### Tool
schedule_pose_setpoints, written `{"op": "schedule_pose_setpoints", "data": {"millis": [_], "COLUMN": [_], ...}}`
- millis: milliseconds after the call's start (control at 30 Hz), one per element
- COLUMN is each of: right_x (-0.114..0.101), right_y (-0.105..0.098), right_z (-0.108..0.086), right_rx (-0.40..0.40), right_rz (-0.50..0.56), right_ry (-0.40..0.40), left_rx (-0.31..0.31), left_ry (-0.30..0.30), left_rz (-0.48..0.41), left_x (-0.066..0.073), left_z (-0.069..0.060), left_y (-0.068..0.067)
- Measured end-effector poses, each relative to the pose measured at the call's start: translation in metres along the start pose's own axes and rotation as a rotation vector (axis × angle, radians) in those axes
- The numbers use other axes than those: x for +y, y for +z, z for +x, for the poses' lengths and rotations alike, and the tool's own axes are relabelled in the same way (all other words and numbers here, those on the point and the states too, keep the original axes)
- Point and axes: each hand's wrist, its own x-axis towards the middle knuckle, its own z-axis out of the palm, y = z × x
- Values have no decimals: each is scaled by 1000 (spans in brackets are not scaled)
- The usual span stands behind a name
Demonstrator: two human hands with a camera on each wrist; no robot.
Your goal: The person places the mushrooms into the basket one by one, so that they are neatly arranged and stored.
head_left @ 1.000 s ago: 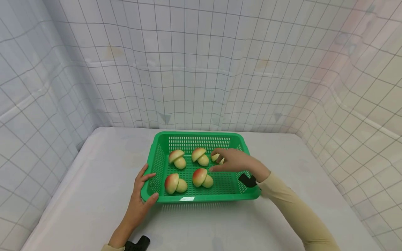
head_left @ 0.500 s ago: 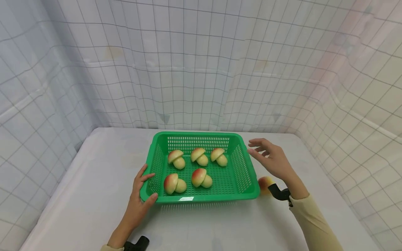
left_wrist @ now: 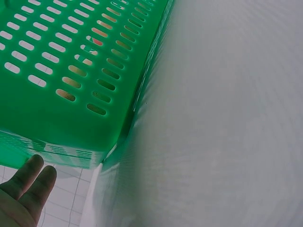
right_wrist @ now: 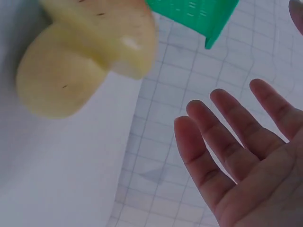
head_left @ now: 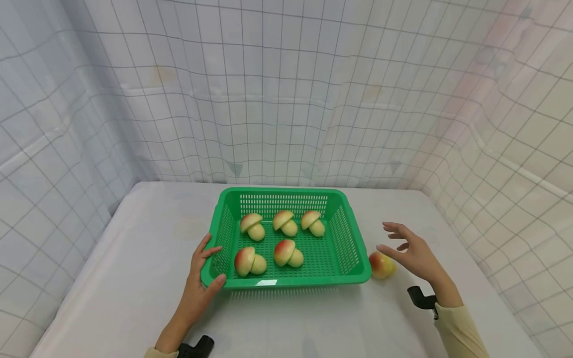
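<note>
In the head view, my left hand (head_left: pixel 199 278) rests against the left side of the green basket (head_left: pixel 291 283), its fingers spread and fairly straight at the rim. Two of its fingers (left_wrist: pixel 40 182) show beside the basket's corner in the left wrist view. Inside the basket lie several mushrooms with red-yellow caps, such as one mushroom (head_left: pixel 288 253) in the front row. My right hand (head_left: pixel 414 256) hovers right of the basket with parted fingers and holds nothing. Near its thumb, another mushroom (head_left: pixel 382 265) lies on the table against the basket's right side; the right wrist view shows its cap and pale stem.
A white cloth covers the table (head_left: pixel 134 278). Grid-patterned curtains (head_left: pixel 282 99) hang behind and on both sides. Each wrist bears a black camera mount, such as the right mount (head_left: pixel 422 298).
My right hand has left the basket's back-right mushroom, moving right and then down toward the mushroom outside. That outside mushroom has come into view. My left hand and the basket have stayed put.
</note>
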Motion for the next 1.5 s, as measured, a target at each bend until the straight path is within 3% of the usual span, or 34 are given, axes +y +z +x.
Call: {"op": "schedule_pose_setpoints", "data": {"millis": [367,1500], "right_x": [39,48], "right_y": [14,37], "right_z": [-21,-19], "right_rx": [-189,-202], "right_rz": [46,77], "right_ry": [32,138], "left_rx": [4,0], "left_ry": [3,-17], "left_rz": [7,17], "left_x": [-1,2], "left_z": [0,-1], "left_y": [0,0]}}
